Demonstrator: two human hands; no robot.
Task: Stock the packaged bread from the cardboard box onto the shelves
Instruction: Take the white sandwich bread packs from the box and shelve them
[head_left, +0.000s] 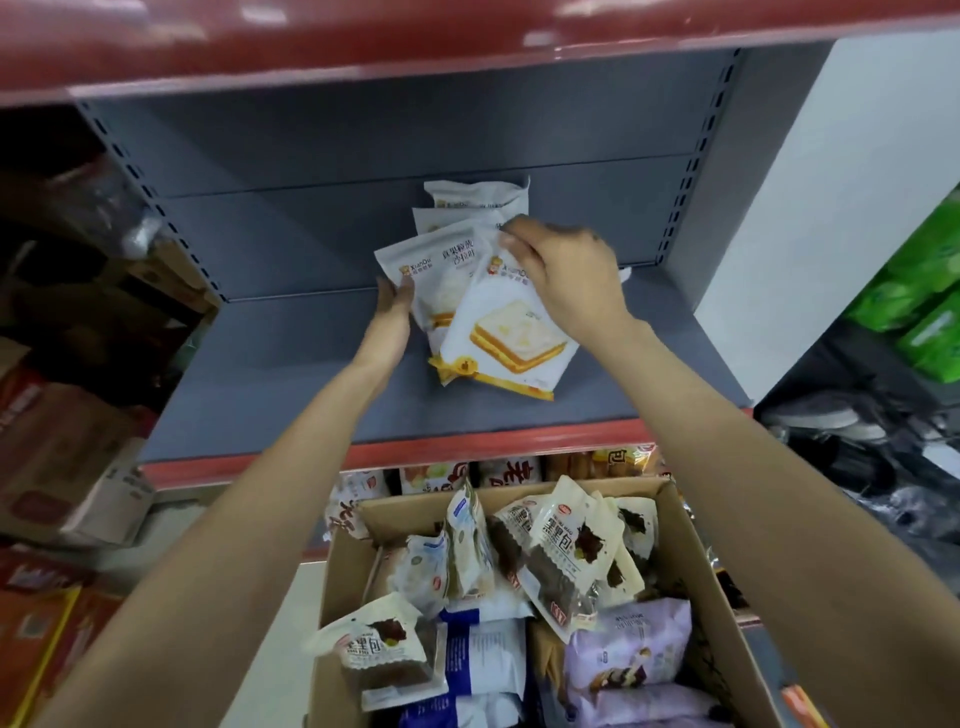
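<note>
Head view: cardboard box (691, 561) holds bread packets (571, 551).

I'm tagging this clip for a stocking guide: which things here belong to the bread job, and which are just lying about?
Job: white sandwich packets on the grey shelf, left hand, right hand, cardboard box of bread packets.
Lying about: stacked cartons, green packs.

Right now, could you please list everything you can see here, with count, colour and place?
sandwich bread packets: at least four, white, overlapping on grey shelf
grey shelf: one, red front edge, middle
cardboard box: one, brown, open, below shelf
dark bread packets: several, cream, in box
purple packets: few, in box, right
green packages: several, far right
left hand: touches stack's left side
right hand: pinches front packet's top
</note>
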